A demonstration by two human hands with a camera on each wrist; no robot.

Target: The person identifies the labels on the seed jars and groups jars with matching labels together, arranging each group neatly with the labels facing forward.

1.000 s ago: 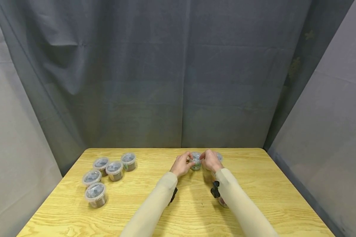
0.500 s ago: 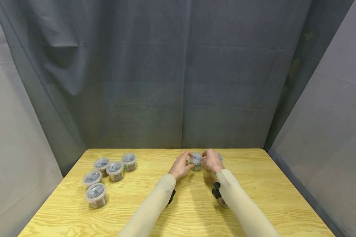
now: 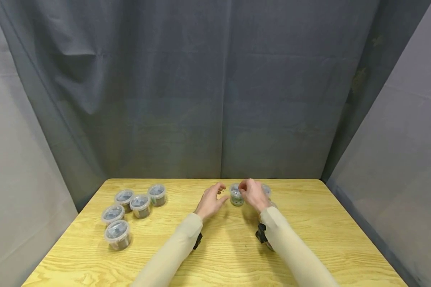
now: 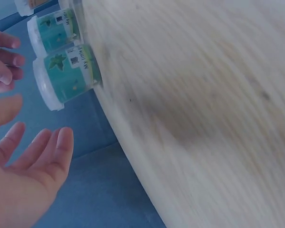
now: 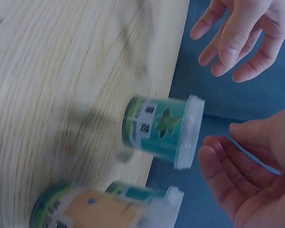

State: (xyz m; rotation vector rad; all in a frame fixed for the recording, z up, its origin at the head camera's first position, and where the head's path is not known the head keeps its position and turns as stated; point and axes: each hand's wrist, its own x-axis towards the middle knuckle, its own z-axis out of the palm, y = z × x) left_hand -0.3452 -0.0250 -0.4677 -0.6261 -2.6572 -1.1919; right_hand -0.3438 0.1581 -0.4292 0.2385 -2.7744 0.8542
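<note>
Standing upright near the far edge of the tabletop (image 3: pixel 222 255): a teal cup (image 3: pixel 236 196), capped with a clear lid (image 5: pixel 190 133) and printed with a green leaf. To the left of it, well clear in the head view, left hand (image 3: pixel 211 201) with fingers spread and slightly bent, thumb held away from them, nothing in its hold. On the other side, right hand (image 3: pixel 254 194) only partly spread, fingers loosely curled and thumb a little apart from their tips, likewise holding nothing; near the lid, yet separated from it by a small gap in the right wrist view. Partly hidden behind the right hand, a second teal cup (image 3: pixel 267 190). Low in the right wrist view, an orange cup (image 5: pixel 92 209), blurred and cut off by the frame. Far over on the left of the tabletop, five lidded cups (image 3: pixel 140 207), upright in a loose cluster. Over both forearms, cream sleeves (image 3: pixel 172 251). Beyond everything, a dark curtain (image 3: pixel 165 99).
</note>
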